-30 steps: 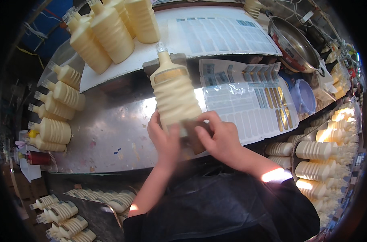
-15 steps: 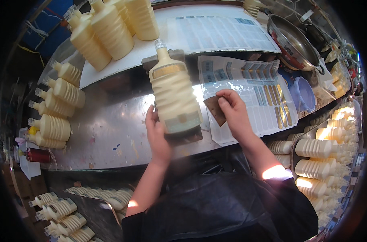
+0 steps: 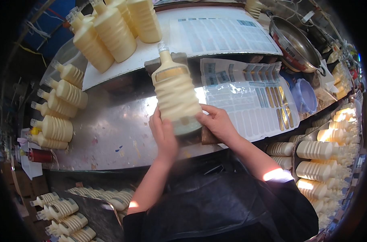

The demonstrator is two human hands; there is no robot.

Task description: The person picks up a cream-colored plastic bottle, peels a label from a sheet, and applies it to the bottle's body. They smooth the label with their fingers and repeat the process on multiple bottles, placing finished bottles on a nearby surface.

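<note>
A cream bottle (image 3: pixel 175 90) with rippled sides and a clear threaded neck leans on a grey block (image 3: pixel 152 64), its neck pointing away from me. Near the neck it bears a gold label (image 3: pixel 171 73), and low on its face lies a pale bluish-green label (image 3: pixel 187 126). My left hand (image 3: pixel 163 133) is closed round the lower left side, partly blurred. At the lower right side, my right hand (image 3: pixel 216 122) has its thumb on the bottle. A thin brown flat piece (image 3: pixel 209 137), like a scraper, is tucked in that hand, mostly hidden by it.
Label sheets (image 3: pixel 248 97) lie right of the bottle on the metal bench (image 3: pixel 111 137). Several cream bottles (image 3: pixel 115 34) stand on the white raised shelf; others (image 3: pixel 58 97) lie at the left edge. A metal pan (image 3: pixel 294 42) and purple bucket (image 3: pixel 304 96) are at right.
My right hand has moved left from beside the bottle onto its lower right side, taking the brown piece along. My left hand still grips the lower left side.
</note>
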